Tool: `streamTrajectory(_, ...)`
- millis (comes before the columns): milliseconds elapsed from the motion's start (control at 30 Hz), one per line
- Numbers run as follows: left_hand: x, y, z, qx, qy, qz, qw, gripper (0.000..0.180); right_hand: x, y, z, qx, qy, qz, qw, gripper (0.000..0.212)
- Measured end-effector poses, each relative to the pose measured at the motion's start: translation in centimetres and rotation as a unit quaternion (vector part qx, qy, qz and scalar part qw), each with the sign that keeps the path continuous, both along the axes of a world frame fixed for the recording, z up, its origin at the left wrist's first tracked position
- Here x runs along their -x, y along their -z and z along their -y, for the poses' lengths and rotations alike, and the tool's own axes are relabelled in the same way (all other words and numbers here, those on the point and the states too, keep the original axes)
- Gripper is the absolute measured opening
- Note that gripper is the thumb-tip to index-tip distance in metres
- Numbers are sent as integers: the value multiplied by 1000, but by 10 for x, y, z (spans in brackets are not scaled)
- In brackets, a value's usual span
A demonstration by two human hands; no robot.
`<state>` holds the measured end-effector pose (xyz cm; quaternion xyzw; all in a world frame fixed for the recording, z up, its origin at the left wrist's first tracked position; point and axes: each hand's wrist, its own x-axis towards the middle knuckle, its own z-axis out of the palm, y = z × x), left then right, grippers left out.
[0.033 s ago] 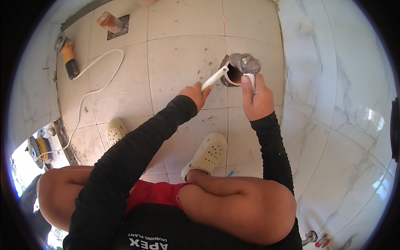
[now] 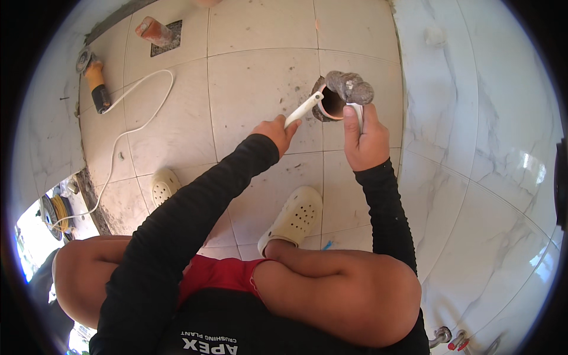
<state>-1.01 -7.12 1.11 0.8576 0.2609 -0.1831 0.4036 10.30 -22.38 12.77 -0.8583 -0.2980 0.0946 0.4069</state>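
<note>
Head view: we look down on a squatting person with both arms stretched over a tiled floor [image 2: 260, 89].
Left hand: our left hand [image 2: 275, 133] is curled tight around the lower end of a white stick-like tool [image 2: 305, 109], whose far tip reaches the rim of the pipe opening.
Right hand: our right hand [image 2: 367, 139] grips a small white piece [image 2: 356, 112] at the near right edge of the opening; we cannot tell what the piece is.
Pipe opening: a round hole with an orange pipe rim [image 2: 331, 103] sits in the floor close to the marble-look wall [image 2: 473, 148], between the 2 hands.
Grey lump: a crumpled grey wad [image 2: 350, 87] (cloth or hardened paste, we cannot say which) rests on the far right edge of the hole, just above the right hand's fingers.
Feet: 2 cream perforated clogs, one [image 2: 294, 219] below the hands and one [image 2: 163, 186] off to the left.
Far left: an angle grinder [image 2: 93, 74] lies by the left wall, with a white cable [image 2: 133, 115] looping across the tiles.
Top left: a square floor cut-out [image 2: 168, 38] holds a reddish-brown tool [image 2: 152, 29].
</note>
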Motion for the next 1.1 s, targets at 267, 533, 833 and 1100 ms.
streamTrajectory(267, -11, 4, -3, 6, 5, 8, 1000, 59, -7, 54, 1, 183, 3, 18, 983, 35)
streamTrajectory(533, -4, 4, -16, 53, -24, 20, 998, 65, -6, 42, 16, 58, 60, 0, 996, 39)
streamTrajectory(833, -7, 6, -20, 45, 8, -2, 999, 68, -2, 47, 18, 63, 40, -24, 997, 36)
streamTrajectory(1100, -6, 9, -22, 48, 1, 9, 999, 66, -5, 48, 11, 63, 27, -39, 997, 35)
